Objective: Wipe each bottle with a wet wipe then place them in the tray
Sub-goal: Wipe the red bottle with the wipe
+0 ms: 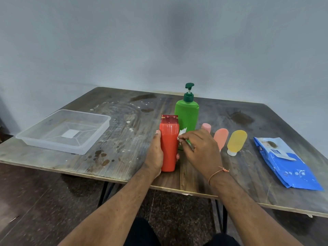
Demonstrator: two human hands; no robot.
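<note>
Behind the worn tabletop (124, 157) stands a bare wall. Your left hand (156, 153) grips the upright red bottle (168, 148) near the front edge; your right hand (200, 148) pinches the wipe (182, 133) against its right side. Its long axis runs vertical; the tray (32, 139) lies left.

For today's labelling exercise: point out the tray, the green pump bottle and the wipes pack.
tray (99, 129): head view, right rim.
green pump bottle (187, 114): head view, middle of body.
wipes pack (287, 167): head view, blue front face.
</note>
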